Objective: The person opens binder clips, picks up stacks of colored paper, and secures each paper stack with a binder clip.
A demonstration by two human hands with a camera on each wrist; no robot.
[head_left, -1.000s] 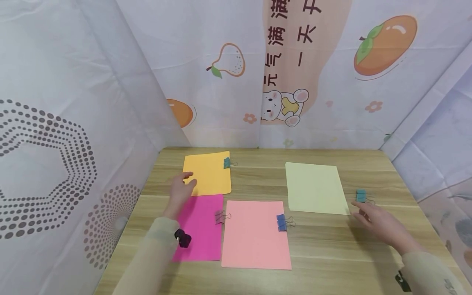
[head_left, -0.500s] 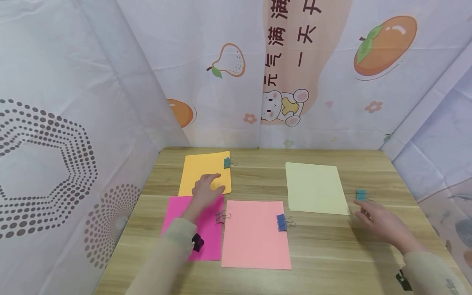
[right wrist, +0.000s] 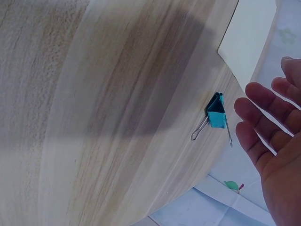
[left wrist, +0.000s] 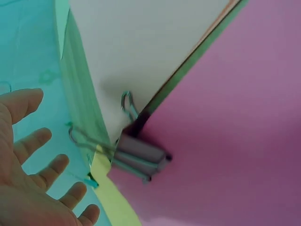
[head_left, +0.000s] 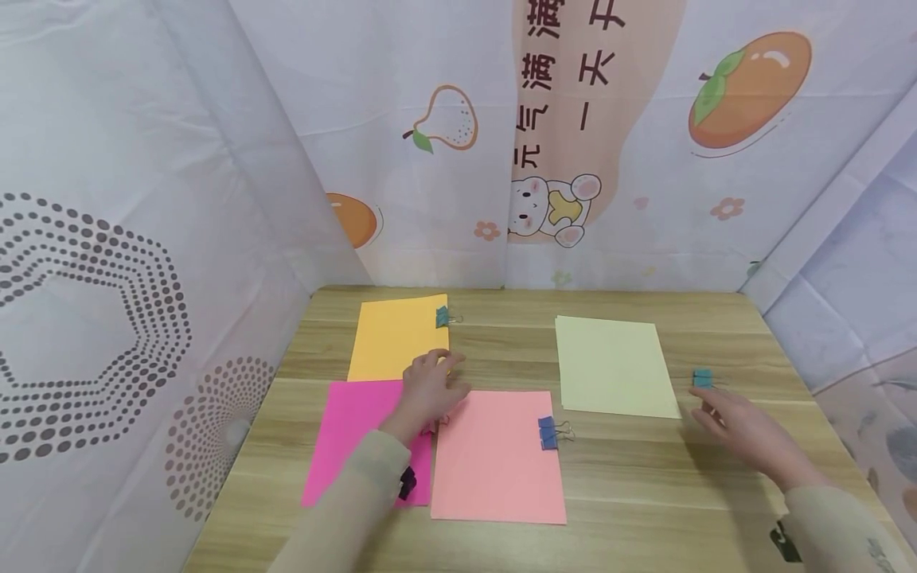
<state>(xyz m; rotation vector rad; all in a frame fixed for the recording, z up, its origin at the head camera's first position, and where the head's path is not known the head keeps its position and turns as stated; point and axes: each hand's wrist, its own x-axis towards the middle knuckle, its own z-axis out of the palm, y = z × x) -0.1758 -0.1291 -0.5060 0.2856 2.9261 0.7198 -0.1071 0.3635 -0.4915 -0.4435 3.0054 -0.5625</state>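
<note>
My left hand point(head_left: 428, 391), fingers spread, hovers where the orange-yellow, magenta and pink papers meet. It holds nothing. Below it, a binder clip point(left wrist: 141, 153) grips the edge of the magenta paper point(head_left: 354, 434); the hand mostly hides that clip in the head view. My right hand point(head_left: 741, 436) has its fingers loosely bent and holds nothing. Just beyond its fingertips a loose teal binder clip point(head_left: 702, 377) rests on the table, its wire handles splayed in the right wrist view. Left of that clip lies a pale yellow-green stack of paper point(head_left: 614, 366).
The orange-yellow paper point(head_left: 390, 342) at the back left bears a teal binder clip point(head_left: 442, 317). The pink paper point(head_left: 494, 469) has a blue binder clip point(head_left: 548, 434) on its right edge. Fabric curtains point(head_left: 401, 199) enclose the wooden table point(head_left: 630, 493) at the back and sides.
My left hand has moved right from the orange-yellow paper toward the pink one, uncovering the left part of both left papers. The right hand has barely shifted, staying by the loose teal clip.
</note>
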